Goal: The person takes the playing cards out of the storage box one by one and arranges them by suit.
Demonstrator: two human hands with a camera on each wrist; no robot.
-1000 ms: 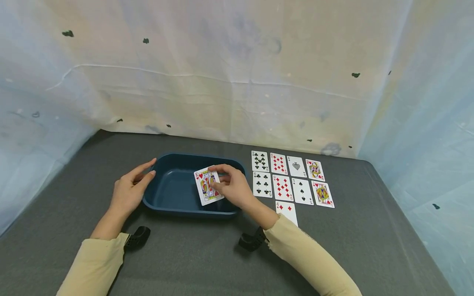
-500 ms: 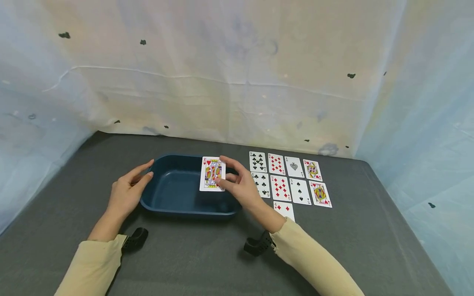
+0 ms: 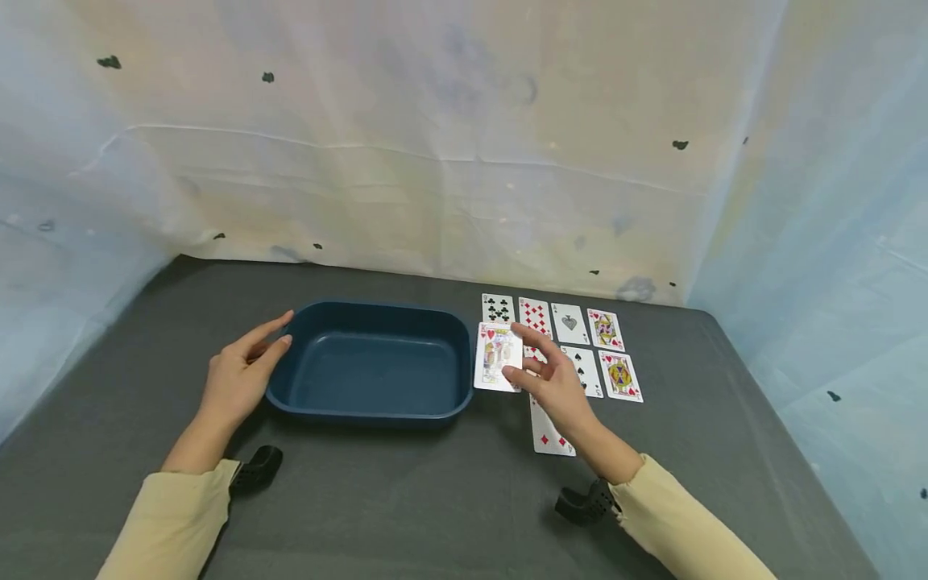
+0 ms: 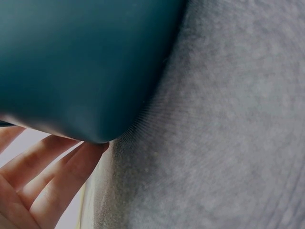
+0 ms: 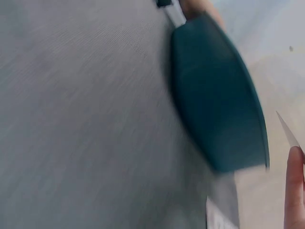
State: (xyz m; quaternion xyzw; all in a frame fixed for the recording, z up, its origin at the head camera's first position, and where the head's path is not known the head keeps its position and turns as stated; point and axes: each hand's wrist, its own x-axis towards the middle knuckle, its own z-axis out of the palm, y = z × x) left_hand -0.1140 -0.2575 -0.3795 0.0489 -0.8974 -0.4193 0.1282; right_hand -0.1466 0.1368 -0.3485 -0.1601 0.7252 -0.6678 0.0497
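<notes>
My right hand (image 3: 554,387) pinches a king of hearts playing card (image 3: 496,358) between thumb and fingers, to the right of the blue tray. In the head view this card overlaps the laid-out cards behind it. The right wrist view catches only a finger (image 5: 294,191) and the card's thin edge (image 5: 288,131). At the left end of the deep blue tray (image 3: 370,419) rests my left hand (image 3: 235,374). Its straight fingers (image 4: 66,176) touch the tray's outer wall (image 4: 71,71) in the left wrist view.
Face-up cards lie in rows right of the tray: a clubs card (image 3: 498,308), a diamonds card (image 3: 533,312), an ace of spades (image 3: 569,324), a spades card (image 3: 593,374), red face cards (image 3: 620,376) and a four of diamonds (image 3: 547,435). A pale cloth (image 3: 406,201) hangs behind the grey table (image 3: 399,499).
My right hand has carried the king of hearts rightward, from over the tray to beside the card rows. The left hand has stayed at the tray's left end.
</notes>
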